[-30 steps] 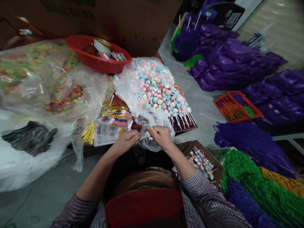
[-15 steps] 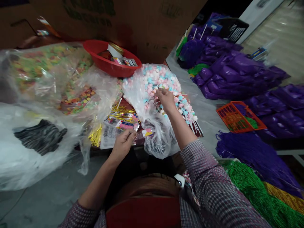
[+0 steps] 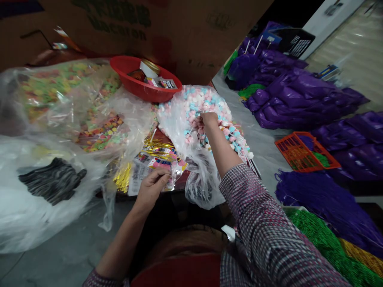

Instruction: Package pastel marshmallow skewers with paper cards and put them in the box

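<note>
A clear plastic bag [image 3: 176, 119] full of pink, blue and white marshmallow sticks lies ahead of me. My right hand [image 3: 208, 120] reaches into that pile, fingers curled down among the sticks; what they hold is hidden. My left hand [image 3: 152, 187] is closed in a pinch on a small clear printed packet [image 3: 175, 169] near the table's front edge. Gold twist ties [image 3: 155, 144] and printed cards [image 3: 149, 161] lie just beyond the left hand.
A red basin [image 3: 140, 85] with a tape roll stands behind. Large clear bags of coloured candy [image 3: 60, 103] fill the left. Purple bags [image 3: 299, 91], an orange basket [image 3: 302, 153] and purple and green bead strands [image 3: 323, 223] lie on the right. Cardboard [image 3: 179, 28] stands at the back.
My right hand left the bag's mouth near my left hand and reached forward into the marshmallow sticks. The left hand stayed near the front edge, still pinching the packet.
</note>
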Demonstrator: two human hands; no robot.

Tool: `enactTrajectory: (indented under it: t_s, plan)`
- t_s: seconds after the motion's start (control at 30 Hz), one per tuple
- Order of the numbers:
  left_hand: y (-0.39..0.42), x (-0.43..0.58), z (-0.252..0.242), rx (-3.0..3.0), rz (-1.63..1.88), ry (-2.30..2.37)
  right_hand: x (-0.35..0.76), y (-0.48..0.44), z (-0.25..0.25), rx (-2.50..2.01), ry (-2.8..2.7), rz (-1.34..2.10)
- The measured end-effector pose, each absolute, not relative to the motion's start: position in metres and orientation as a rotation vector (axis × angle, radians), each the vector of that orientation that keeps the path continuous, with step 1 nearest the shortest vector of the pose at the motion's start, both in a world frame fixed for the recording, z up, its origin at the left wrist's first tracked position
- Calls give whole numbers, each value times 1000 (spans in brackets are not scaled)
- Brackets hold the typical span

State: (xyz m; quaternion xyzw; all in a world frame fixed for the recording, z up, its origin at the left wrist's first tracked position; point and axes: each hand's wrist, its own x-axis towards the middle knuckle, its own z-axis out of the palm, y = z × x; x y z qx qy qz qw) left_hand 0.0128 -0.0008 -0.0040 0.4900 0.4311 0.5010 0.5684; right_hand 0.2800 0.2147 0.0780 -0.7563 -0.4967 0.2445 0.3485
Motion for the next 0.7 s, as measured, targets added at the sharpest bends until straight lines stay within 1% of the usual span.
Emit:
enactTrajectory:
  t_s: [0.17, 0.23, 0.3, 0.37, 0.5, 0.7]
  plan:
    - [8, 17, 0, 875, 1257, 973, 266, 153, 84, -1749, -1048, 850]
    - [13, 18, 2, 863, 1273, 960, 262, 118, 87, -1643, -992, 919]
    - [17, 17, 4, 892, 1293, 962, 259, 82, 88, -1389, -875, 1093]
    - [20, 17, 7, 944, 1315, 960, 258, 50, 87, -1293, -842, 1157]
    - [24, 19, 15, 1027, 1365, 926, 259, 3, 80, -1267, -845, 1179]
    - [23, 20, 22, 1114, 1405, 850, 270, -35, 73, -1293, -892, 1127]
